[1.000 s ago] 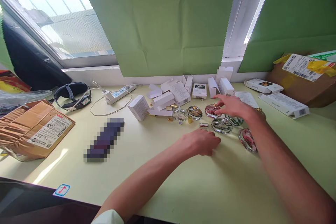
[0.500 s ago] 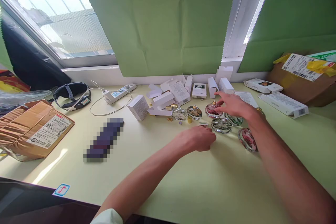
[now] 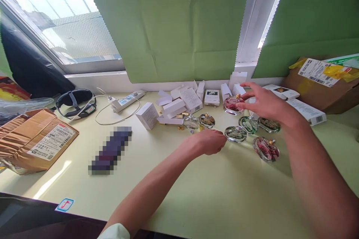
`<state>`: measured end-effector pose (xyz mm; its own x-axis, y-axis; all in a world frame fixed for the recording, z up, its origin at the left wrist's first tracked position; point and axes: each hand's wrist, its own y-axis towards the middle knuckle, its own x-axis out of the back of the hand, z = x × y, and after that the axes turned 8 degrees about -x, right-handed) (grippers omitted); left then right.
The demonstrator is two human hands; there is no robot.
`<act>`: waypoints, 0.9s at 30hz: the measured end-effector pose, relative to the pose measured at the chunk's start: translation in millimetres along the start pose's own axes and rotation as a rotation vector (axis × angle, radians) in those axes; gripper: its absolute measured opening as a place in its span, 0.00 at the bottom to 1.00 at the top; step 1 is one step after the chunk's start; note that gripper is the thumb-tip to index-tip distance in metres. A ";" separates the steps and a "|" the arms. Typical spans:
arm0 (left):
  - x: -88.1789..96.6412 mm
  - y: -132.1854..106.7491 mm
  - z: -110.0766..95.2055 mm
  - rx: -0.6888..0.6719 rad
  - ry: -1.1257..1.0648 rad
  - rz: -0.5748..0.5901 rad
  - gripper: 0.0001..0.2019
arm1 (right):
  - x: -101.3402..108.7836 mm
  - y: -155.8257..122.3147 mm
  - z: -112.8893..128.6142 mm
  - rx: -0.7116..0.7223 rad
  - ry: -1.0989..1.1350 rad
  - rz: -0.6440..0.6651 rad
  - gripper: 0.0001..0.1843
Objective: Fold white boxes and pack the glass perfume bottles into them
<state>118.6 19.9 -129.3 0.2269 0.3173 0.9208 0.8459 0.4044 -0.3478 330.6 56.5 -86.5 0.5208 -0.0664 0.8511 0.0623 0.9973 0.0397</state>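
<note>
My right hand (image 3: pixel 262 101) grips a round glass perfume bottle (image 3: pixel 232 105) with pink flowers inside and a gold neck, in front of the white boxes. Its thumb and fingers are at the bottle's right side. My left hand (image 3: pixel 209 142) is closed low over the table, fingers curled down; whatever is in it is hidden. Just right of it lies a clear perfume bottle (image 3: pixel 235 134). A green one (image 3: pixel 248 125), a dark one (image 3: pixel 269 124) and another pink one (image 3: pixel 266 149) lie farther right. Behind the left hand are a gold-patterned bottle (image 3: pixel 206 120) and a clear bottle (image 3: pixel 191 122).
Opened white cartons (image 3: pixel 175 108) lie heaped at the back, near a standing white box (image 3: pixel 147 115). A power strip (image 3: pixel 127 101) with a cable, a black strapped headset (image 3: pixel 76 102) and a brown parcel (image 3: pixel 39 140) are left. A cardboard box (image 3: pixel 322 89) stands right.
My right hand has moved right and slightly back, carrying the pink perfume bottle from its place in the row. My left hand has shifted slightly left, now covering where a small metallic cap was visible.
</note>
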 end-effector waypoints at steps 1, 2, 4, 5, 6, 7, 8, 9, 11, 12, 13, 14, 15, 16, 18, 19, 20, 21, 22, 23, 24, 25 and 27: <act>-2.3 2.5 1.7 -0.011 0.006 -0.004 0.11 | 1.5 -1.3 1.1 -0.005 0.004 -0.002 0.41; -4.6 4.9 3.4 -0.021 0.012 -0.010 0.11 | 2.6 -2.3 2.0 -0.008 0.010 -0.006 0.41; -8.5 9.3 6.3 -0.031 0.023 -0.027 0.11 | 3.5 -3.6 3.2 -0.008 0.022 -0.009 0.41; -10.0 11.1 7.5 -0.032 0.026 -0.039 0.11 | 3.7 -4.1 3.6 -0.007 0.026 -0.006 0.41; -11.1 12.5 8.7 -0.032 0.029 -0.053 0.12 | 3.8 -4.6 4.0 -0.007 0.027 -0.003 0.41; -12.0 13.6 9.7 -0.030 0.031 -0.068 0.12 | 4.0 -5.0 4.5 -0.008 0.028 -0.002 0.41; -12.6 14.4 10.6 -0.029 0.031 -0.083 0.13 | 4.1 -5.6 5.0 -0.010 0.028 -0.004 0.41; -13.0 15.0 11.3 -0.028 0.031 -0.098 0.13 | 4.3 -6.1 5.6 -0.010 0.030 -0.006 0.40; -13.0 15.4 12.7 -0.029 0.030 -0.125 0.13 | 4.7 -7.3 6.7 -0.009 0.031 -0.013 0.40; -12.6 15.2 13.2 -0.031 0.029 -0.137 0.13 | 4.8 -7.8 7.0 -0.008 0.031 -0.016 0.39; -11.9 14.5 13.8 -0.032 0.030 -0.148 0.13 | 4.9 -8.2 7.2 -0.006 0.033 -0.018 0.39; -10.7 13.2 14.5 -0.031 0.030 -0.161 0.14 | 5.1 -8.6 7.1 -0.004 0.037 -0.023 0.39; -8.9 11.2 15.4 -0.026 0.030 -0.177 0.14 | 5.4 -9.1 6.9 -0.002 0.044 -0.029 0.39; -6.5 8.2 16.7 -0.021 0.025 -0.197 0.13 | 5.8 -9.7 6.6 0.001 0.051 -0.040 0.38; 0.4 -1.2 20.5 -0.019 0.000 -0.257 0.12 | 7.4 -11.5 6.1 0.021 0.068 -0.062 0.37; 5.0 -7.6 23.2 -0.027 -0.025 -0.297 0.12 | 8.5 -12.9 6.3 0.044 0.079 -0.070 0.37; 10.0 -15.0 26.5 -0.040 -0.059 -0.344 0.11 | 9.4 -14.8 7.0 0.077 0.093 -0.067 0.37; 15.0 -23.1 30.1 -0.055 -0.098 -0.399 0.11 | 10.1 -17.2 8.4 0.116 0.115 -0.055 0.37; 19.5 -31.3 34.0 -0.068 -0.142 -0.463 0.11 | 10.0 -20.2 10.6 0.158 0.146 -0.037 0.38; 22.9 -39.3 37.9 -0.070 -0.187 -0.548 0.11 | 8.7 -23.9 13.5 0.198 0.184 -0.009 0.39; 24.6 -46.5 41.5 -0.059 -0.233 -0.658 0.11 | 6.0 -28.3 17.0 0.232 0.230 0.027 0.40; 24.0 -52.4 44.8 -0.035 -0.286 -0.788 0.11 | 1.4 -33.5 21.1 0.256 0.278 0.066 0.41; 15.2 -59.9 49.5 0.015 -0.426 -1.048 0.11 | -13.3 -45.4 29.0 0.287 0.373 0.153 0.43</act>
<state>47.4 43.0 -103.2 -0.7762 0.0814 0.6252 0.5158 0.6523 0.5554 296.1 13.1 -84.4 0.7780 0.1263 0.6154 -0.2483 0.9616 0.1166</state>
